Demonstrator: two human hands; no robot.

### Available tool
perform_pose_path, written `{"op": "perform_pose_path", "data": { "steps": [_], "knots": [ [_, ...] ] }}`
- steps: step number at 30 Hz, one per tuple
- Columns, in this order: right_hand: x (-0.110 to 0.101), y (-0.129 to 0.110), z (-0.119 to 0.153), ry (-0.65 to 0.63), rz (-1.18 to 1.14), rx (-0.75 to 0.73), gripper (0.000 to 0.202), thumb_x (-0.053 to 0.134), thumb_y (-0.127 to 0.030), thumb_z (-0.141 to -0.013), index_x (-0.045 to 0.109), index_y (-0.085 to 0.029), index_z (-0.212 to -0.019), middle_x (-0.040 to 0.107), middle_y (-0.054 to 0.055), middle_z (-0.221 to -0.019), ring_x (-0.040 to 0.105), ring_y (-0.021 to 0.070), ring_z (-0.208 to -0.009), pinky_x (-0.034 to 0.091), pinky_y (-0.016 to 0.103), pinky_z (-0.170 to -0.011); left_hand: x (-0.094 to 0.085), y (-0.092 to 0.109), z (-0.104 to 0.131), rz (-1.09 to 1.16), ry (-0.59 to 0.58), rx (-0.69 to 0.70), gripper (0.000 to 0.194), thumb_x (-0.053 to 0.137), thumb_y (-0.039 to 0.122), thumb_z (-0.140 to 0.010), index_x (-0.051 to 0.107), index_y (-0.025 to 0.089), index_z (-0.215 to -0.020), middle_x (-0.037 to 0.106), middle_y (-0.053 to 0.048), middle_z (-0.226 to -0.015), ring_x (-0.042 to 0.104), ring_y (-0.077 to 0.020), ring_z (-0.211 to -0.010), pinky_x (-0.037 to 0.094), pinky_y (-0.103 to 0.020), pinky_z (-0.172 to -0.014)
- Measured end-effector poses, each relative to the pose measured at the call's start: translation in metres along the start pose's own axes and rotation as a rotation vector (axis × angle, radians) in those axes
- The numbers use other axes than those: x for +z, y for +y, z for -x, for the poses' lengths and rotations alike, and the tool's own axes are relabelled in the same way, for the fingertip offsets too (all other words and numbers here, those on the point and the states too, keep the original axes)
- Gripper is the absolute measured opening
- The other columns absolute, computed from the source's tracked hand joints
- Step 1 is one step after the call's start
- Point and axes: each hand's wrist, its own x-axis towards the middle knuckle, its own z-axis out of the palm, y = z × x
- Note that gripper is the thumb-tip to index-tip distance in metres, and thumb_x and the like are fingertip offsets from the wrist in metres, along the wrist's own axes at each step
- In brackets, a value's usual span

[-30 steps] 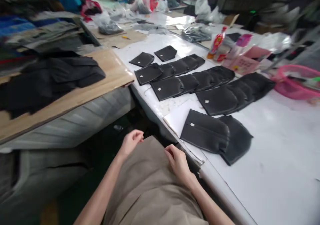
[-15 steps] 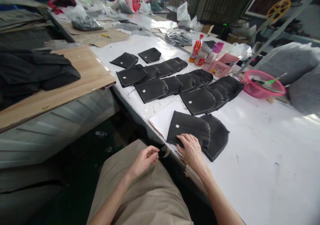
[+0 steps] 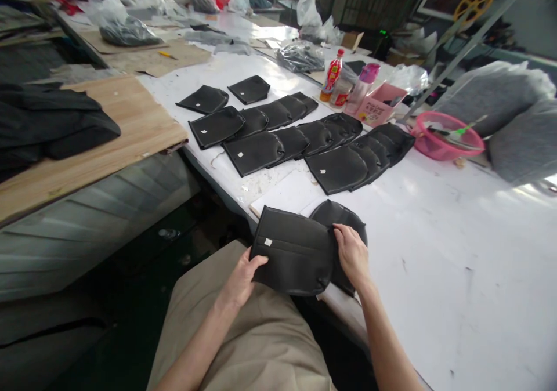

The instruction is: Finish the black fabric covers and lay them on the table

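Observation:
A flat black leather-like piece with a small white sticker is held up above my lap at the table's edge. My left hand grips its left side, thumb on top. At its right end, my right hand pinches the rounded corner. Partly hidden behind it, a second black piece rests on the white table. Farther back, similar black pieces lie overlapped in rows, several showing white stickers.
Beyond the rows stand a red-capped bottle, a glass jar and a pink box. A pink basket is at the right. On the left, a wooden board carries dark cloth.
The upper black piece has been lifted off the one beneath and drawn left towards my lap. My left hand has come up onto its left edge; my right hand has shifted to its right end.

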Motion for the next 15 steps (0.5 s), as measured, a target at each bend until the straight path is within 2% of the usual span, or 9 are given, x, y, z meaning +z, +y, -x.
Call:
{"op": "perform_pose_path", "data": {
  "steps": [3,6,8,11,13,15],
  "knots": [
    [0.000,0.018,-0.012,-0.062,0.114,-0.013,0.039,0.036,-0.036,-0.102,0.071,-0.020,-0.104,0.071,0.012,-0.117,0.065,0.0270,-0.109,0.051,0.043,-0.094,-0.014,0.010,0.013,-0.049,-0.014,0.043,0.037,0.075,0.022,-0.065,0.075,0.020,-0.102,0.078,-0.003,-0.092,0.071,-0.0226,-0.085,0.054,-0.030,-0.079],
    [0.002,0.014,-0.016,-0.085,0.210,0.014,0.036,0.038,-0.036,-0.102,0.071,-0.021,-0.100,0.070,0.011,-0.115,0.066,0.0264,-0.101,0.052,0.040,-0.086,-0.018,0.012,0.024,-0.108,-0.070,0.089,0.042,0.074,0.019,-0.062,0.076,0.020,-0.105,0.078,-0.003,-0.095,0.070,-0.0243,-0.090,0.053,-0.032,-0.084],
    [0.005,0.008,-0.016,-0.101,0.254,0.011,0.033,0.041,-0.036,-0.101,0.070,-0.021,-0.102,0.068,0.012,-0.118,0.067,0.0266,-0.099,0.052,0.040,-0.083,-0.014,0.012,0.029,-0.102,-0.063,0.107,0.041,0.070,0.020,-0.063,0.075,0.021,-0.104,0.078,-0.003,-0.096,0.070,-0.0260,-0.092,0.054,-0.034,-0.085],
    [0.008,0.009,-0.014,-0.093,0.299,-0.022,0.032,0.045,-0.035,-0.100,0.068,-0.019,-0.114,0.064,0.013,-0.128,0.066,0.0280,-0.104,0.052,0.042,-0.088,-0.017,0.020,0.039,-0.165,0.043,0.158,0.033,0.064,0.022,-0.062,0.075,0.023,-0.094,0.077,-0.003,-0.092,0.069,-0.0285,-0.092,0.056,-0.036,-0.081],
    [0.006,0.023,-0.014,-0.034,0.355,-0.019,0.037,0.045,-0.034,-0.099,0.064,-0.015,-0.124,0.061,0.016,-0.135,0.062,0.0306,-0.115,0.049,0.046,-0.097,-0.031,0.031,0.051,-0.222,0.161,0.231,0.024,0.065,0.021,-0.060,0.074,0.025,-0.082,0.076,-0.002,-0.085,0.069,-0.0280,-0.090,0.057,-0.035,-0.077],
    [-0.002,0.042,-0.017,0.032,0.400,0.036,0.041,0.045,-0.034,-0.099,0.062,-0.012,-0.129,0.060,0.019,-0.138,0.058,0.0333,-0.122,0.047,0.050,-0.101,-0.055,0.043,0.064,-0.206,0.309,0.326,0.020,0.066,0.019,-0.057,0.072,0.026,-0.076,0.074,0.000,-0.083,0.069,-0.0269,-0.088,0.058,-0.033,-0.073]
  ]
}}
